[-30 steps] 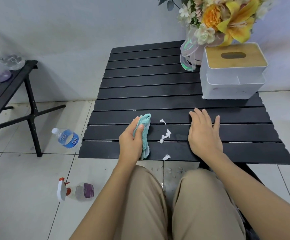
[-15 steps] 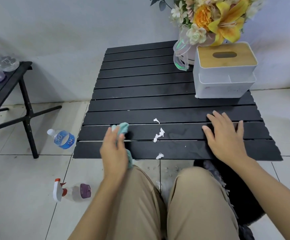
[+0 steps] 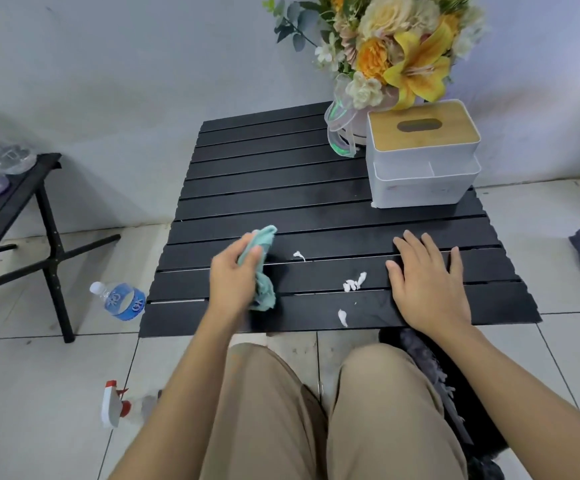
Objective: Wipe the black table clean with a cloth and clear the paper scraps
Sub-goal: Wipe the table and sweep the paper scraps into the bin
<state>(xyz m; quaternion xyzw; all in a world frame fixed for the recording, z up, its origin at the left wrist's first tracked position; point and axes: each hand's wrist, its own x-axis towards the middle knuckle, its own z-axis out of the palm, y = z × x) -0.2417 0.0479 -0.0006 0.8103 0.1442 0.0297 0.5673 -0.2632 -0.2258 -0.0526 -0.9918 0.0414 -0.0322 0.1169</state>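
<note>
A black slatted table [image 3: 281,188] stands in front of my knees. My left hand [image 3: 234,278] grips a crumpled teal cloth [image 3: 262,268] against the near-left slats. Three white paper scraps lie to the right of the cloth: a small one [image 3: 299,255] farthest back, a larger cluster [image 3: 354,282] in the middle, and one [image 3: 342,317] near the front edge. My right hand [image 3: 427,285] rests flat on the near-right slats, fingers straight, just right of the cluster.
A white tissue box [image 3: 423,157] with a wooden lid and a flower bouquet [image 3: 392,53] occupy the table's far right corner. On the floor to the left lie a water bottle [image 3: 120,301] and a spray bottle [image 3: 119,405]. A second black table [image 3: 8,209] stands at left.
My left hand with the cloth moved left off the near edge, then came back onto the slats. My right hand slid right and stayed flat. The scraps kept their places.
</note>
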